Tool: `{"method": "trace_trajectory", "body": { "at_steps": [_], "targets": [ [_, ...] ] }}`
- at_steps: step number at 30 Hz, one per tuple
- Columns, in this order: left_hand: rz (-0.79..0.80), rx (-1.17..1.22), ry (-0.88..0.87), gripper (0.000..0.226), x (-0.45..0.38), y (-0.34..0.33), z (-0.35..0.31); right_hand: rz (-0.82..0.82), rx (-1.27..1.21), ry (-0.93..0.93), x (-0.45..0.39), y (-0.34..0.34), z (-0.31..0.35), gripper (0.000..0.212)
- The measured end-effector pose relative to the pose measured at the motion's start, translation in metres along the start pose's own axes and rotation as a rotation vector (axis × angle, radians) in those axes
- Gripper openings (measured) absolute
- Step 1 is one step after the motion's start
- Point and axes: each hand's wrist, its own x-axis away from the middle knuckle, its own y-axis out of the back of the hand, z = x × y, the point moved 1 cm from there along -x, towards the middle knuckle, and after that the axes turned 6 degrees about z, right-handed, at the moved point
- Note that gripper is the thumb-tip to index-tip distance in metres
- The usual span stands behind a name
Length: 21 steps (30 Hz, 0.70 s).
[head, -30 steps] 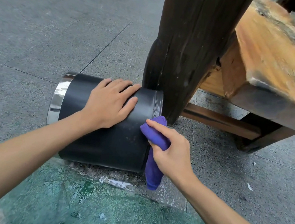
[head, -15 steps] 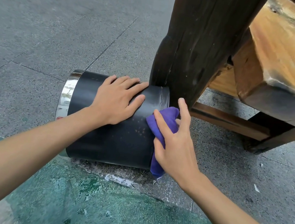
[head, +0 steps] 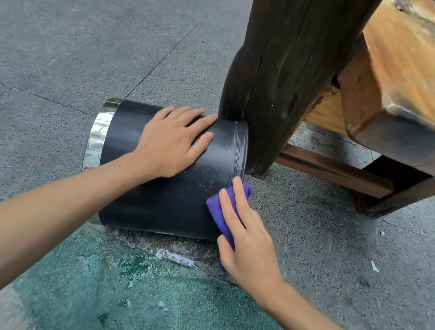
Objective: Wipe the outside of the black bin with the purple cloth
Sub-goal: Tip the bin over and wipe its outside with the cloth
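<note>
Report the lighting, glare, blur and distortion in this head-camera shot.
Head view: soft, even daylight, with only a faint shadow under the black bin; bright glare on its chrome rim; wide-angle bowing stretches the forearms and the wooden bench toward the edges; left hand, right hand and purple cloth are sharp, while the bottom edge of the frame smears slightly.

Under me is a grey speckled stone floor (head: 74,41) with thin joint lines, turning to worn green paint (head: 135,301) nearest my knees. The black bin (head: 155,198) lies on its side on the stone, its far end right against the dark leg (head: 288,71) of a wooden bench (head: 423,82) that stands on the same floor.
</note>
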Motion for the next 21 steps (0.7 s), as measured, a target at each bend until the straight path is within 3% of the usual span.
{"method": "trace_trajectory", "body": {
  "at_steps": [5, 14, 18, 21],
  "targets": [
    [-0.04, -0.017, -0.009, 0.052, 0.016, -0.006, -0.011, 0.018, -0.14, -0.026, 0.016, -0.016, 0.003, 0.089],
    [-0.062, -0.049, -0.024, 0.054, 0.032, -0.011, -0.015, 0.195, -0.144, 0.003, 0.056, -0.042, -0.008, 0.097],
    [-0.055, -0.051, -0.026, 0.055, 0.037, -0.013, -0.018, 0.144, -0.159, 0.072, 0.054, -0.038, -0.017, 0.087],
    [-0.042, -0.04, -0.042, 0.056, 0.042, -0.013, -0.017, 0.017, -0.258, 0.086, 0.048, -0.027, -0.022, 0.082]
  ]
}}
